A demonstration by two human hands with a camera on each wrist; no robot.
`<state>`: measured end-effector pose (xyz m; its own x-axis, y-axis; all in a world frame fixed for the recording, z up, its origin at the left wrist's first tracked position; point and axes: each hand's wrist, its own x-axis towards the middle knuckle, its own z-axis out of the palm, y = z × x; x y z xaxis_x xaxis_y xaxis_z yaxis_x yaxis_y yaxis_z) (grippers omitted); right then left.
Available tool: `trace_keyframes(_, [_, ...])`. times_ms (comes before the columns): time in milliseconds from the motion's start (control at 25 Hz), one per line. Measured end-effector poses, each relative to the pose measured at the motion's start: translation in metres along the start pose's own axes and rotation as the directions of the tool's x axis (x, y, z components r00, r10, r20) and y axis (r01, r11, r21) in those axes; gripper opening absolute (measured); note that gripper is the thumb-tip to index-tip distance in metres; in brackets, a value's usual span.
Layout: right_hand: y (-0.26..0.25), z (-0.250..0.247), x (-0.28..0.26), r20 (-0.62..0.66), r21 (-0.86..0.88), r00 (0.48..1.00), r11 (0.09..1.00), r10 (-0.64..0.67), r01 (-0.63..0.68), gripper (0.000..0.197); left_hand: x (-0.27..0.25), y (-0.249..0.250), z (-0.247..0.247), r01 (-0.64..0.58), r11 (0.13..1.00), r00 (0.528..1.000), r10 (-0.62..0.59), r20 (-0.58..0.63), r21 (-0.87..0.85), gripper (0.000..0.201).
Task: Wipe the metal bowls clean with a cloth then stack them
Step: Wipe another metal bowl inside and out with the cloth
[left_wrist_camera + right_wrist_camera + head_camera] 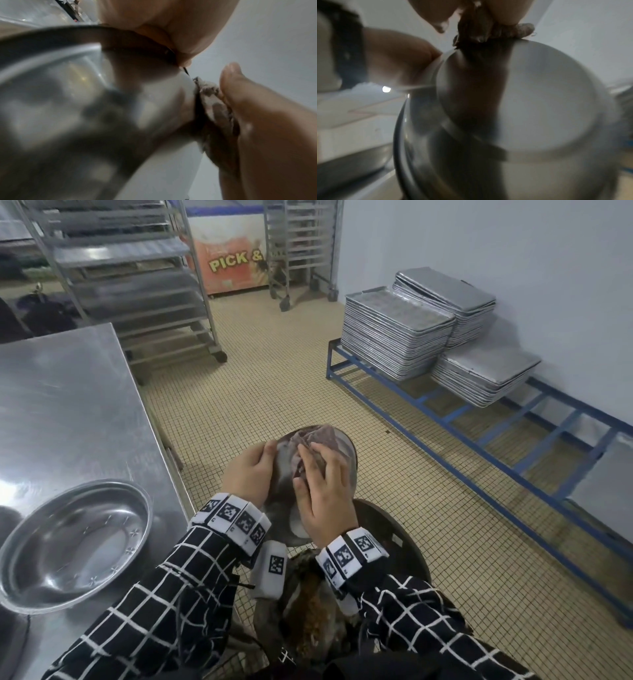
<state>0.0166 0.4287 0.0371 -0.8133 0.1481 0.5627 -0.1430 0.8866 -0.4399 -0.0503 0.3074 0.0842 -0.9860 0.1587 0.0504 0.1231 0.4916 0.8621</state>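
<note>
I hold a metal bowl (347, 463) tilted in the air, right of the steel table. My left hand (250, 470) grips its left rim, thumb over the edge. My right hand (320, 487) presses a bunched greyish cloth (317, 440) against the bowl. In the right wrist view the cloth (489, 31) sits pinched under my fingers at the edge of the bowl's flat base (539, 101). The left wrist view shows the bowl (85, 108) blurred, with the cloth (210, 90) at its side. A second metal bowl (73, 542) rests upright on the table.
The steel table (68, 405) fills the left. A dark round bin (400, 546) with brown waste stands under my hands. Stacks of metal trays (397, 337) sit on a low blue rack (479, 440) at the right wall. Wheeled tray racks (137, 285) stand behind.
</note>
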Motion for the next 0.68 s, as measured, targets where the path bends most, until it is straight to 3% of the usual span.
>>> trace_keyframes(80, [0.012, -0.004, 0.006, 0.001, -0.012, 1.0, 1.0, 0.015, -0.015, 0.044, -0.005, 0.002, -0.003, -0.016, 1.0, 1.0, 0.016, -0.004, 0.012, 0.034])
trace_keyframes(240, [0.036, -0.01, 0.019, -0.076, 0.104, 0.968, 0.968, 0.238, -0.23, 0.038, -0.012, -0.001, -0.003, -0.009, 0.999, 1.0, 0.008, -0.029, -0.039, 0.035])
trace_keyframes(320, [0.05, -0.011, 0.016, 0.019, 0.195, 0.914, 0.895, 0.406, -0.402, 0.031, -0.012, -0.004, -0.004, 0.018, 0.998, 0.998, -0.021, -0.055, -0.064, 0.033])
trace_keyframes(400, [0.058, -0.013, 0.012, 0.131, 0.185, 0.821, 0.8, 0.556, -0.571, 0.029, -0.01, -0.009, -0.005, 0.033, 0.999, 0.997, -0.035, -0.064, -0.031, 0.036])
trace_keyframes(480, [0.056, -0.017, 0.01, 0.092, 0.233, 0.79, 0.758, 0.607, -0.609, 0.03, -0.008, -0.011, -0.005, 0.051, 0.999, 0.997, -0.051, -0.065, -0.001, 0.041])
trace_keyframes(560, [0.04, -0.021, 0.014, -0.037, 0.341, 0.835, 0.792, 0.549, -0.506, 0.029, -0.006, -0.011, -0.003, 0.06, 0.998, 0.995, -0.061, -0.075, -0.013, 0.046])
trace_keyframes(680, [0.003, -0.01, 0.017, -0.059, 0.274, 0.97, 0.938, 0.236, -0.212, 0.032, -0.008, -0.003, 0.0, 0.022, 0.999, 0.997, -0.024, -0.075, -0.029, 0.044])
